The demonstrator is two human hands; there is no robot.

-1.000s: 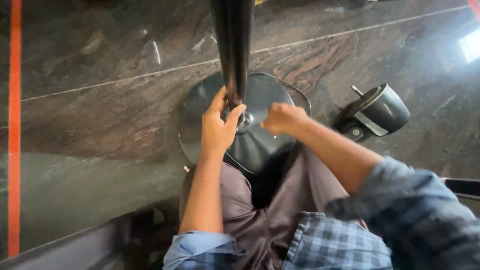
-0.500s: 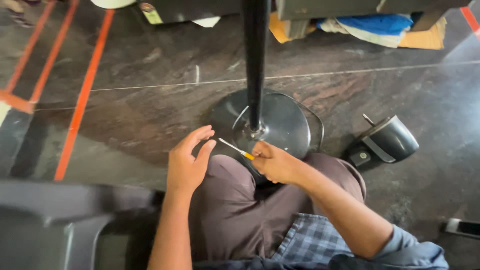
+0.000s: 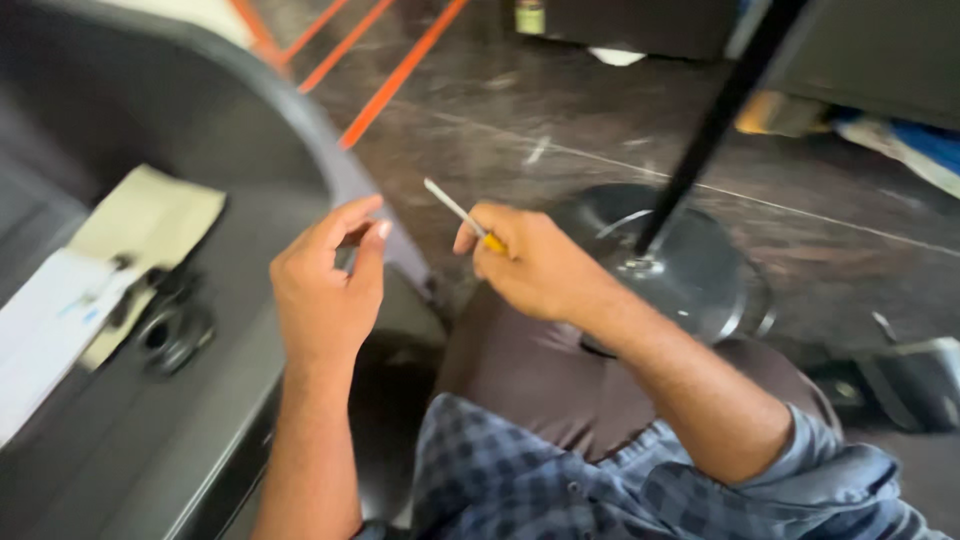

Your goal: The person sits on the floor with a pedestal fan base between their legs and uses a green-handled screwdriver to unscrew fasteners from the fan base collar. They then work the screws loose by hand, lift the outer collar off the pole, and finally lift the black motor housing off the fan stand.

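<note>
- Your right hand (image 3: 535, 270) is closed around a small screwdriver (image 3: 462, 218): the fingers wrap its yellow handle, and the thin metal shaft sticks out up and to the left, past your thumb.
- The screwdriver is held in the air above your lap, its tip pointing toward your left hand and touching nothing.
- Your left hand (image 3: 325, 290) holds nothing. Its fingers are loosely curled, with the thumb and forefinger bent toward each other, and it hangs just beside the screwdriver tip without touching it.
- Both forearms are bare; the rolled cuffs of a blue checked shirt (image 3: 560, 480) sit near your elbows, and brown trousers (image 3: 540, 375) cover your lap under the hands.
- Just beyond your right hand a round dark metal base (image 3: 700, 270) lies flat on the floor, with a black pole (image 3: 715, 120) rising from its middle and leaning toward the upper right.
- To your left a grey curved tray or seat shell (image 3: 250, 130) holds a beige cloth or paper (image 3: 150, 225), a white sheet (image 3: 50, 330) and some small black round parts (image 3: 170, 325); they are blurred.
- The floor (image 3: 520, 130) is dark polished stone, with orange lines (image 3: 400, 75) running across it at the top.
- A dark object with a pale band (image 3: 900, 380) lies at the right edge, too blurred to make out.
</note>
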